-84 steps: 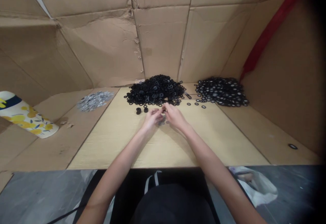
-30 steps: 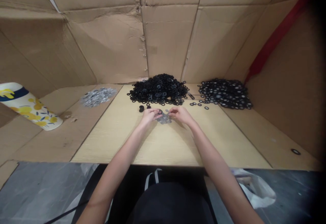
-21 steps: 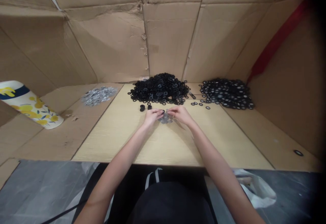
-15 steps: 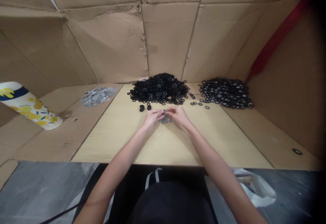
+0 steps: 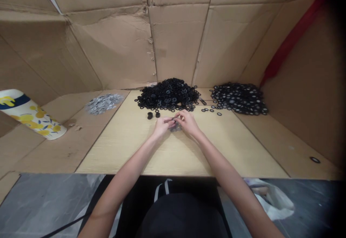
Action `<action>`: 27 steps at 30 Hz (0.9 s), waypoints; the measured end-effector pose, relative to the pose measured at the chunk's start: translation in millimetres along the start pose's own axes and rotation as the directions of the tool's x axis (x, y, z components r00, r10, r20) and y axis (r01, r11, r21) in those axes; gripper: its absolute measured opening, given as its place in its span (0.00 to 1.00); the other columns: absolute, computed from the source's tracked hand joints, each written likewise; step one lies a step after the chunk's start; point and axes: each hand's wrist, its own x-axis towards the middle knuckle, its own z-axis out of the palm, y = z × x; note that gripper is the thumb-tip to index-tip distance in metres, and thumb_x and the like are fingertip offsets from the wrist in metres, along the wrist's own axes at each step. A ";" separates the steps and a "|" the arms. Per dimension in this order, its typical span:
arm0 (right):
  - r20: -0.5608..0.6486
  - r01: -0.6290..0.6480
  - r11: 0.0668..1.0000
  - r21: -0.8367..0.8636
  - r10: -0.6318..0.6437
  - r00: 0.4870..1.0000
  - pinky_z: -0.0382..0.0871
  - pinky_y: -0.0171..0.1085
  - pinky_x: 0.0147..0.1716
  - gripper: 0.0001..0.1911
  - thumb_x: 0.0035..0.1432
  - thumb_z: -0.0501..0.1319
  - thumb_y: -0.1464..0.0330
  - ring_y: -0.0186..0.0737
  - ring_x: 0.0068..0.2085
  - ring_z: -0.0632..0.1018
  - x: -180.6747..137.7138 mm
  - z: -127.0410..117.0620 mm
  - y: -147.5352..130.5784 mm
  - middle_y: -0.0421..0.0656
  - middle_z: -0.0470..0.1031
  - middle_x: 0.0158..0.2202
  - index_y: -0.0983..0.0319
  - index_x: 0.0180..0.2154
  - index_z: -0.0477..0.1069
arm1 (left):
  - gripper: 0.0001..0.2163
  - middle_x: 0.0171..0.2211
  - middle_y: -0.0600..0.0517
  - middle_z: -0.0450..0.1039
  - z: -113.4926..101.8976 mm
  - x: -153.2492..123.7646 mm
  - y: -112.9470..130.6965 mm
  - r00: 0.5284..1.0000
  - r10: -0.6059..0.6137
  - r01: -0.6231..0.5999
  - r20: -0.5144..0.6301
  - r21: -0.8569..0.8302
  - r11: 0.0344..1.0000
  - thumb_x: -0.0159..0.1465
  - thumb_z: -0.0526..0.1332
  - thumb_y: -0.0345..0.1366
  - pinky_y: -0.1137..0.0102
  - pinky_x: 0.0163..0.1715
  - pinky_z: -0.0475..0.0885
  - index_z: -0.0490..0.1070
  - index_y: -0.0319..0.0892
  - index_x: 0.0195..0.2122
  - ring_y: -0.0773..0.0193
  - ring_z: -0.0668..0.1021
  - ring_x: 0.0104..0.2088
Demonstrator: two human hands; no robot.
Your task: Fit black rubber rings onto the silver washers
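Note:
My left hand (image 5: 163, 125) and my right hand (image 5: 187, 121) meet over the middle of the pale board (image 5: 173, 155). Between their fingertips is a small black ring (image 5: 173, 119), pinched from both sides and partly hidden by the fingers. Below the fingers lies a small group of grey discs (image 5: 175, 127) on the board. Two short stacks of black rings, a left one (image 5: 150, 115) and a right one (image 5: 158, 115), stand just beyond my left hand. Farther back rises a large heap of black rings (image 5: 170, 93).
At the back right is a pile of black rings with pale centres (image 5: 238, 97); a few lie loose beside it. Silvery discs (image 5: 104, 103) are heaped at the left. A patterned cylinder (image 5: 35, 115) leans at far left. Cardboard walls (image 5: 178, 39) enclose the back and sides.
My hands stay together over the grey discs. The fingers of my right hand have shifted slightly to the left around the black ring, and the view has tilted a little.

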 end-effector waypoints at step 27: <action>0.263 -0.456 0.668 0.588 0.374 0.889 0.65 0.31 0.22 0.15 0.38 0.65 0.71 0.31 0.22 0.72 1.3 -9.2 -4.9 0.36 0.71 0.19 0.63 0.33 0.66 | 0.18 0.32 0.43 0.76 -1.2 -2.6 4.0 0.993 0.107 -0.096 -0.044 0.192 0.977 0.38 0.70 0.31 0.63 0.38 0.68 0.75 0.35 0.32 0.59 0.77 0.32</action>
